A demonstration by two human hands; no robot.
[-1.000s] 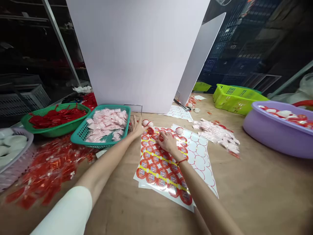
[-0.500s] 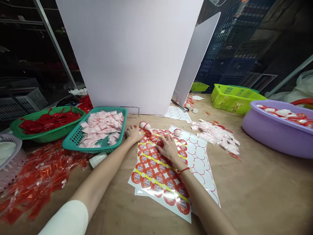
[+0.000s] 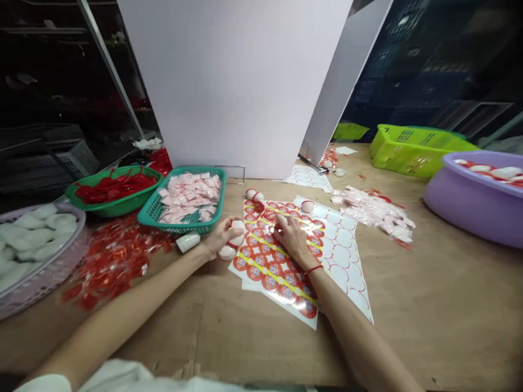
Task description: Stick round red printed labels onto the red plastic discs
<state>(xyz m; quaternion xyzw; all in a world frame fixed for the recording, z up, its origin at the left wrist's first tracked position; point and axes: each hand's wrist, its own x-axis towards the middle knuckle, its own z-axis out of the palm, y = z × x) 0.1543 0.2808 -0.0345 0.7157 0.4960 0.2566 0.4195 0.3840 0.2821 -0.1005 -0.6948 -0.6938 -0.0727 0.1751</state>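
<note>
My left hand [image 3: 219, 238] is closed around small white round pieces with red edges [image 3: 236, 234], beside the left edge of a sticker sheet. My right hand [image 3: 291, 235] rests over the sheet of round red stickers [image 3: 269, 267], its fingers bent down and pressed together; whatever is between the fingertips is too small to make out. Under and right of it lies a sheet with empty circle outlines [image 3: 341, 245]. Two white round pieces [image 3: 254, 195] sit at the sheet's top left, and another [image 3: 308, 206] near its top right.
A teal basket [image 3: 223, 190] of pink packets, a green basket [image 3: 73, 200] of red items and a lilac basket [image 3: 79, 239] of white pieces stand left. Loose packets [image 3: 378, 212], a purple basin [image 3: 469, 201] and a yellow-green basket [image 3: 408, 155] lie right. A white panel [image 3: 241, 87] stands behind.
My left hand has moved back toward me from the sheet's top left corner and now holds white pieces. My right hand's fingers have drawn together over the sheet. The view has shifted left.
</note>
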